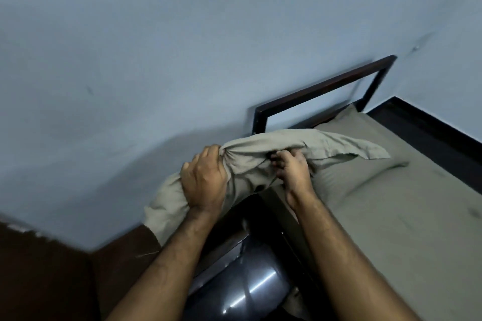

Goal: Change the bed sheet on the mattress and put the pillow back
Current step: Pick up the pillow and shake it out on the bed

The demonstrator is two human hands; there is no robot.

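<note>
While the mattress (391, 216) already wears a smooth khaki sheet (407, 247), both hands hold the pillow (260, 154) in the air beside the bed, at about 12 o'clock from the wrists. The left hand (203, 177) is clenched around a bunched end of the pillow's khaki cover, fingers wrapped tight, probably to keep the stuffing from sliding. The right hand (292, 169) pinches the cover at the pillow's middle, fingers curled into the folds, as if tugging the fabric straight. The pillow runs from 8 o'clock of the left hand to 2 o'clock of the right, its far end hanging over the head of the bed near the dark headboard frame (320, 88). Setting it down there looks like the remaining step.
</note>
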